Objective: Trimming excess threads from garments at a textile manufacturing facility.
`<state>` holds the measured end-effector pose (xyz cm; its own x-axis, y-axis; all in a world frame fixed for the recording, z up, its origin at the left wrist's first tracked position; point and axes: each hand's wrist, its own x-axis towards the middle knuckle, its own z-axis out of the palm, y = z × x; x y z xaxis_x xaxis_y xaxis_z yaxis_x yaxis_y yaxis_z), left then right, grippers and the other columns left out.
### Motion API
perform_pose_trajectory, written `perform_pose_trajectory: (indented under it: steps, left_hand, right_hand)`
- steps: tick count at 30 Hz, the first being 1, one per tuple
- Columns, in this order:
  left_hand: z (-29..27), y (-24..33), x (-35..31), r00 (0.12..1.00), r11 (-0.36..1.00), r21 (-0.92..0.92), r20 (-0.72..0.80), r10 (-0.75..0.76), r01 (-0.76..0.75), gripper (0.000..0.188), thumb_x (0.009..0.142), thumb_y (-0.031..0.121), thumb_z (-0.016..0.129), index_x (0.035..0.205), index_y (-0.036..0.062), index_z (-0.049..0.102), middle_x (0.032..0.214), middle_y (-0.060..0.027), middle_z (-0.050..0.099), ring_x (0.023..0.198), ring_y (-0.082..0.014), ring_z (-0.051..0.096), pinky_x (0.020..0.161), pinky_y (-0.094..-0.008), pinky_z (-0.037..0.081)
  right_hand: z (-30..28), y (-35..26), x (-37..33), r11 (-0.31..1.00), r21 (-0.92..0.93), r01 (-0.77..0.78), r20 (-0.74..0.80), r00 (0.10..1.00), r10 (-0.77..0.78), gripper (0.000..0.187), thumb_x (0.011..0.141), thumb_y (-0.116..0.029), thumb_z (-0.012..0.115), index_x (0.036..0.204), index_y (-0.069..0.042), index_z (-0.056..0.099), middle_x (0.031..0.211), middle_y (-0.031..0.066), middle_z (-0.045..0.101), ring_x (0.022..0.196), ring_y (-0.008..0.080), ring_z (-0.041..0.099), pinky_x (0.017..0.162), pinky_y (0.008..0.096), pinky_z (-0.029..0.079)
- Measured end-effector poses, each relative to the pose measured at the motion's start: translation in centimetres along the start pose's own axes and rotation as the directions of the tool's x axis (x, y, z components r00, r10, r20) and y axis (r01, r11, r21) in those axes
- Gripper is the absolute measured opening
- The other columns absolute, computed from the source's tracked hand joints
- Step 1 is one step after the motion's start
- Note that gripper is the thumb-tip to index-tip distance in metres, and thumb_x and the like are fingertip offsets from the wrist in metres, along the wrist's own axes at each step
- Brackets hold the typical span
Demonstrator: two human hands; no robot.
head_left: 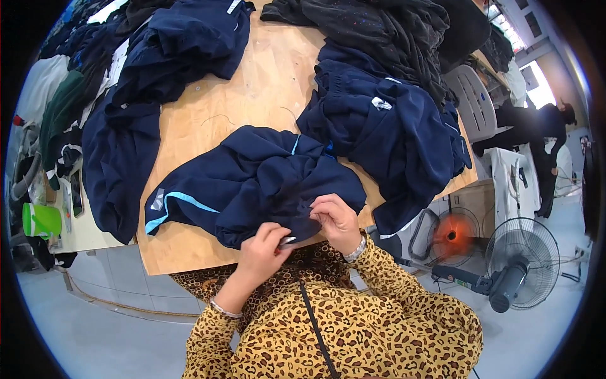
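A navy garment with light-blue trim (252,170) lies bunched at the near edge of the wooden table (189,243). My left hand (260,254) is closed around small metal thread snips (287,240), mostly hidden by the fingers, at the garment's near edge. Just to the right, my right hand (338,222) pinches a fold of the same dark cloth between thumb and fingers. The two hands are a short way apart, with cloth between them.
Navy garments lie in piles at the left (136,114) and right (391,136), with black clothing (385,31) behind. Standing on the right are a fan (521,265), a glowing orange round heater (452,235) and a grey plastic chair (470,104). A person in black (530,129) is farther right; a green bucket (41,220) sits left.
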<state>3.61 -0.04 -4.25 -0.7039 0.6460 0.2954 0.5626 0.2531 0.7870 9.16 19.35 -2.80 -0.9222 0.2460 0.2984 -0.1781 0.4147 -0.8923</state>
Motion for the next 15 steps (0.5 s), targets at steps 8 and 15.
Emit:
perform_pose_trajectory:
  steps: [8,15]
  left_hand:
    - [-4.4,1.1,2.6,0.920,0.892,-0.273,0.262,-0.292,0.361,0.043,0.078,0.018,0.074,0.114,0.0013,0.059,0.090,-0.0106,0.062,0.076,-0.0154,0.059,0.067,-0.0276,0.048]
    - [-5.9,3.2,5.4,0.899,0.963,0.010,0.356,-0.254,0.268,0.040,0.079,0.027,0.071,0.101,0.0054,0.047,0.075,-0.0136,0.064,0.071,-0.0343,0.063,0.061,-0.0397,0.047]
  right_hand:
    - [-1.2,-1.8,2.9,0.997,-0.081,0.001,0.256,0.967,0.020,0.009,0.087,0.005,0.053,0.091,0.001,0.060,0.087,0.0093,0.063,0.074,0.0159,0.063,0.067,0.0236,0.050]
    - [-0.7,-1.5,2.8,0.979,-0.033,-0.200,0.257,0.945,0.201,0.008,0.090,0.001,0.052,0.092,-0.001,0.059,0.082,0.0078,0.064,0.060,0.0132,0.060,0.053,0.0245,0.047]
